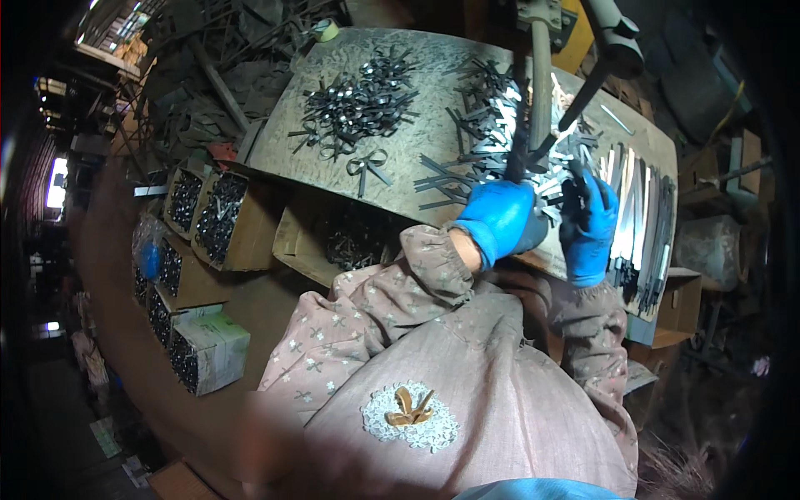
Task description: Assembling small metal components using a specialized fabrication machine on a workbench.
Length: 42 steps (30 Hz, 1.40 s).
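Both my hands wear blue gloves with dark palms. My left hand (497,218) is closed at the lower end of a dark bar (519,125), which rises beside the pale post of a bench-mounted device (540,75). Just right of it, my right hand (590,227) has its fingers curled together; what they hold, if anything, is hidden. A pile of thin metal strips (487,108) lies around the device, under bright light. Bent, looped metal pieces (362,100) are heaped on the left of the worktable (433,62), with a few loose looped pieces (368,169) nearer me.
Long straight strips (642,217) lie in rows at the table's right. Below its front edge stands an open cardboard box (308,254) with metal pieces. More filled boxes (237,221) stand on the floor at left. A tape roll (326,31) sits at the far left corner.
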Motion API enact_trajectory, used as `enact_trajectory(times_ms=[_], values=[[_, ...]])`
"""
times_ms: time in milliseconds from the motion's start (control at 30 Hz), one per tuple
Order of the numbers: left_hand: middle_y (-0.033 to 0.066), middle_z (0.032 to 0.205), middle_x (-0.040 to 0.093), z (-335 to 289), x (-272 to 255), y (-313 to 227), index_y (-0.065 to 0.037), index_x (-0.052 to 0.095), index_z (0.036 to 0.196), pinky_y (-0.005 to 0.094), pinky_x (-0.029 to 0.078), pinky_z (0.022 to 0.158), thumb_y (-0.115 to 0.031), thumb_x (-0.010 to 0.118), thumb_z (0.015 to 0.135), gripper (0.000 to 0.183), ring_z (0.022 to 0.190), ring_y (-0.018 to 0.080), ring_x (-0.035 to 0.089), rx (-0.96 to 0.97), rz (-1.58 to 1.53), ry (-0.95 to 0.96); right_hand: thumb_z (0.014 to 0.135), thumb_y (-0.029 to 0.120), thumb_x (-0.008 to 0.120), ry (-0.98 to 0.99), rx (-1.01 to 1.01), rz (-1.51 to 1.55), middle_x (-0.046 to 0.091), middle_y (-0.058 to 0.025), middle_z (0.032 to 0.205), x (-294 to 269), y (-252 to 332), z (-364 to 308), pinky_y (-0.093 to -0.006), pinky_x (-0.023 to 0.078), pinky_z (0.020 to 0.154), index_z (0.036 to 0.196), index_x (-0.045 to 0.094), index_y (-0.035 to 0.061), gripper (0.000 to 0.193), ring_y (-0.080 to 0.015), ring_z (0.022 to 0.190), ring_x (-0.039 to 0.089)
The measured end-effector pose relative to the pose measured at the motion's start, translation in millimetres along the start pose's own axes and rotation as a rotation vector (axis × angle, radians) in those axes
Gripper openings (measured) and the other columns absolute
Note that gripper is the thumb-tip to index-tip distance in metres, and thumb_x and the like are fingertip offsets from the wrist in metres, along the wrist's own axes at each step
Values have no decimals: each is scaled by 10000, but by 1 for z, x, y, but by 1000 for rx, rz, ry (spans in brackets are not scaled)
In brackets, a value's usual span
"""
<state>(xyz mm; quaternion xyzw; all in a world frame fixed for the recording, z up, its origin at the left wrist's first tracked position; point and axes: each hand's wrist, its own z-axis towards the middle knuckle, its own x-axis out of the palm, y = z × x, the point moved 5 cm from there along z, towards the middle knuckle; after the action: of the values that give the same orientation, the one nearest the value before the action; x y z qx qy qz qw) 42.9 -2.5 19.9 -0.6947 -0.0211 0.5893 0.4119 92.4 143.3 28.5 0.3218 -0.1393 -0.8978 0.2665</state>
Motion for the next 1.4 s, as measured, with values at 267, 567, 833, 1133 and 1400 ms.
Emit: enact_trajectory(times_ms=[267,567,833,1133,1400], values=[[245,814,678,1,-10,-4,-8,662,894,501,534,715,-418,677,792,423,800,429,679,-19,-28,74,786,-188,596,55,-5,36,670,-170,1099,-5,-5,8,-365,549,810,1331,599,48,595,-321,977,673],[241,787,657,-5,-25,-3,-30,646,902,505,510,667,-361,660,826,340,752,436,653,-19,-110,33,832,-72,634,158,98,30,690,-191,1070,-3,-3,1,-415,556,748,1373,566,104,573,-365,916,689],[150,716,677,4,-21,17,-34,675,1079,383,530,584,-246,738,863,309,637,278,678,62,-411,-242,928,55,661,155,726,426,718,-97,950,8,-23,-10,-281,517,652,1221,628,-20,304,-146,738,646],[15,964,674,40,-35,-10,4,645,1217,230,461,663,-85,634,950,282,765,81,565,107,-779,-208,900,159,736,-280,1119,1063,663,9,898,11,-27,-3,-221,464,617,1040,680,17,207,-56,720,580],[95,1100,680,80,-45,1,-35,672,1152,260,528,647,72,604,851,326,796,141,663,163,-593,-193,874,153,666,143,292,-24,678,-127,830,-8,-34,51,-366,530,667,998,717,80,153,-293,738,660]])
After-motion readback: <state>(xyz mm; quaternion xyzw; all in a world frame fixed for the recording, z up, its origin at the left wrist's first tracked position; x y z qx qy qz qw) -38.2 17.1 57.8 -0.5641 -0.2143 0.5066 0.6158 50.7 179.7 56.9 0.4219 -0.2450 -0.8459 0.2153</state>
